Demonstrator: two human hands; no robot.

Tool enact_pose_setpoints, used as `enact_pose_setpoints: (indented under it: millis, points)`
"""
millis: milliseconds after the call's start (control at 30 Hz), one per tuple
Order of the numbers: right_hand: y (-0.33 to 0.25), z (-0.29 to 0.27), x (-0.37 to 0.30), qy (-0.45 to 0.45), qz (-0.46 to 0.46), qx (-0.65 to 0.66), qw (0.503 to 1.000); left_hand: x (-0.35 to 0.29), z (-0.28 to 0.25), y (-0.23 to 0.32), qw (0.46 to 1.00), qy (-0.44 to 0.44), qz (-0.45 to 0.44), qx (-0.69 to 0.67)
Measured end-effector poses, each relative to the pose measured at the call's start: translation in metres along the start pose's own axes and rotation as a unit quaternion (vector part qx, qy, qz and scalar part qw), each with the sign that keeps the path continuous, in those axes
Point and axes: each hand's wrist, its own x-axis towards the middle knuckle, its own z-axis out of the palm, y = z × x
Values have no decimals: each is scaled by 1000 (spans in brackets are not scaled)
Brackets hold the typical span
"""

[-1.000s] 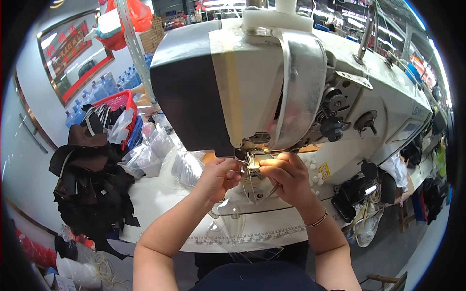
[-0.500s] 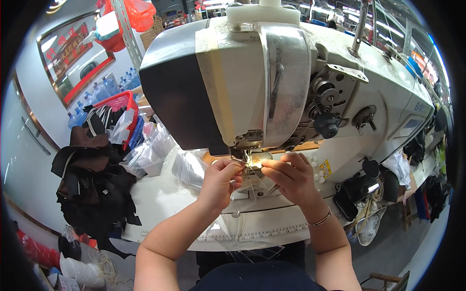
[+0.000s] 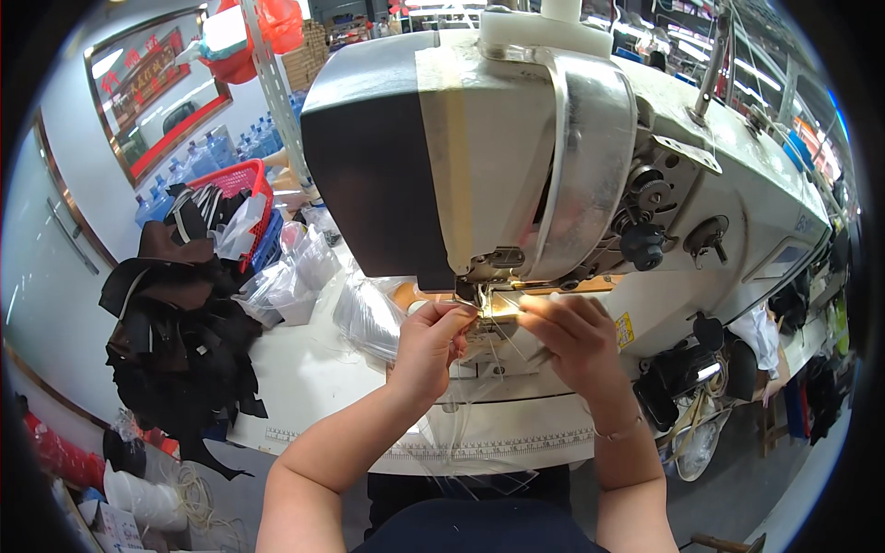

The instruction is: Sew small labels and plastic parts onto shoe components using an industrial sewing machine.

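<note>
A large pale sewing machine (image 3: pixel 516 166) with a dark end cover stands before me, a lamp lighting its needle area (image 3: pixel 484 300). My left hand (image 3: pixel 431 346) is closed in a pinch just left of the needle; what sits between thumb and forefinger is too small to name. To the right of the needle, my right hand (image 3: pixel 576 336) has its thumb and fingers drawn together, slightly blurred, and whatever they hold cannot be made out. A thin greyish thing shows under its fingers. Fine pale threads (image 3: pixel 498 355) hang below the needle area between both hands.
Clear plastic bags (image 3: pixel 369 318) lie left of the needle. Black and brown material scraps (image 3: pixel 180 341) pile over the table's left side, with a red basket (image 3: pixel 263 198) behind. A printed ruler (image 3: pixel 498 449) edges the white table (image 3: pixel 295 396). A black device (image 3: pixel 678 369) sits at right.
My right hand has moved a little right, away from the needle, and its fingers have blurred. The left hand keeps its pinch near the needle. The whole view has shifted slightly.
</note>
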Motion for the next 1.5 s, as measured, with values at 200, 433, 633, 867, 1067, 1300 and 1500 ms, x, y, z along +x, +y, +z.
enact_pose_setpoints:
  millis: [200,433,633,867,1067,1300,1500]
  points:
    - [38,-88,-64,137,247,-326,902,5,-4,6,1000,-20,-17,3]
    - [51,-88,-88,119,251,-340,899,10,-8,11,998,-44,-43,26]
    - [51,-85,-92,128,288,-332,889,15,-14,14,994,-84,-71,23]
    - [43,-82,-85,134,252,-372,883,14,-13,12,995,-73,-69,23]
    - [-43,-23,-39,28,83,-87,992,12,-13,10,996,-63,-52,24]
    - [-44,16,-10,-2,24,-98,995,6,-5,0,1000,-23,-11,1]
    - [-41,2,2,-30,21,-118,992,-2,-2,1,1000,-14,4,-16]
